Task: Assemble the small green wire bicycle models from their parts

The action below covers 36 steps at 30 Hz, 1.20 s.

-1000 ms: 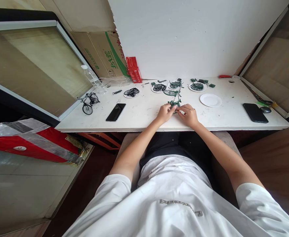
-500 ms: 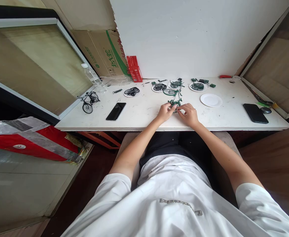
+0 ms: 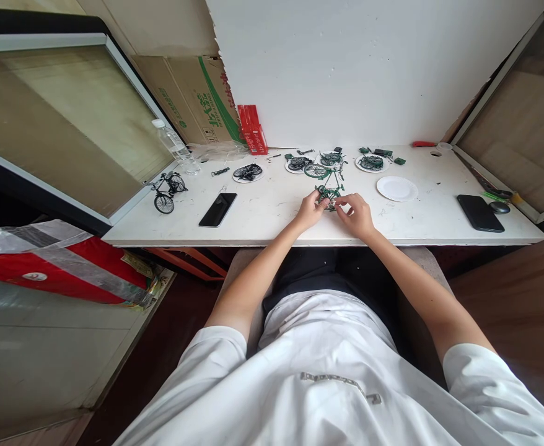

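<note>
A green model bicycle (image 3: 330, 186) lies at the middle of the white table, its near wheel between my two hands. My left hand (image 3: 310, 210) grips the near end of it from the left, thumb against the wheel. On the other side, my right hand (image 3: 355, 214) has thumb and index finger close together at the wheel's right edge; whatever small part is between them is too small to make out. Just beyond, a loose green wheel (image 3: 316, 170) lies beside the frame, close to a plate of black bicycle parts (image 3: 298, 163).
Plates of black parts (image 3: 248, 172) and green parts (image 3: 372, 162) stand farther back. A bare white plate (image 3: 397, 188) is at right. An assembled black model bicycle (image 3: 168, 191), a phone (image 3: 218, 209) and a bottle (image 3: 176, 145) are left; another phone (image 3: 480, 213) lies right.
My right hand's fingers have opened slightly and shifted at the wheel, showing more of it. My left hand keeps its hold on the bicycle.
</note>
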Motion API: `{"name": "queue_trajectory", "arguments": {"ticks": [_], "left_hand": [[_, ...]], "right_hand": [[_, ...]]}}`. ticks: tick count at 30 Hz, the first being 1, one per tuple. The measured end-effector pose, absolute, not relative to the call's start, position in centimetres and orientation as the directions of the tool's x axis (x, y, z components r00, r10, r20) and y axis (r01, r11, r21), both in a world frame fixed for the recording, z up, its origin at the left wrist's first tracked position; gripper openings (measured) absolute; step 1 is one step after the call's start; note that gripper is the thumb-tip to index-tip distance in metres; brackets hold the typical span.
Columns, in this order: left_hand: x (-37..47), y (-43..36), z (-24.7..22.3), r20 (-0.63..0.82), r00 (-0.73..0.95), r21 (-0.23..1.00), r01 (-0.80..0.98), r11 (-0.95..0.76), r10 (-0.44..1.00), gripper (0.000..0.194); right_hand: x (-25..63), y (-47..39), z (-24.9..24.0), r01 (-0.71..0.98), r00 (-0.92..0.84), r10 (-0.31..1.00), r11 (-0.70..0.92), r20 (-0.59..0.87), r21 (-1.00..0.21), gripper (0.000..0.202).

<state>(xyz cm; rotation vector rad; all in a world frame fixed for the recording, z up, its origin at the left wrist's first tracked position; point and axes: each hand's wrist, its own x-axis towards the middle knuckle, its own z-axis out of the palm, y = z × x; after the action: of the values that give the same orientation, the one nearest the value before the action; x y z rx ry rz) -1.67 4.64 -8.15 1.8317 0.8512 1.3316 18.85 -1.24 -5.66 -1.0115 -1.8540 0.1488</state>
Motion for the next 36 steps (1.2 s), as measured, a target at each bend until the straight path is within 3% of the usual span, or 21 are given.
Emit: {"name": "queue_trajectory", "arguments": {"ticks": [11, 36], "left_hand": [[-1.4, 5.4, -8.0, 0.345, 0.214, 0.938, -0.065, -0.339, 0.914, 0.064], [-1.4, 4.5, -6.8, 0.232, 0.329, 0.969, -0.161, -0.188, 0.915, 0.065]], "right_hand": [[19.4, -0.8, -5.4, 0.485, 0.041, 0.805, 0.501, 0.591, -0.716, 0.05], [19.2, -0.4, -5.1, 0.37, 0.045, 0.862, 0.455, 0.505, -0.81, 0.063]]}}
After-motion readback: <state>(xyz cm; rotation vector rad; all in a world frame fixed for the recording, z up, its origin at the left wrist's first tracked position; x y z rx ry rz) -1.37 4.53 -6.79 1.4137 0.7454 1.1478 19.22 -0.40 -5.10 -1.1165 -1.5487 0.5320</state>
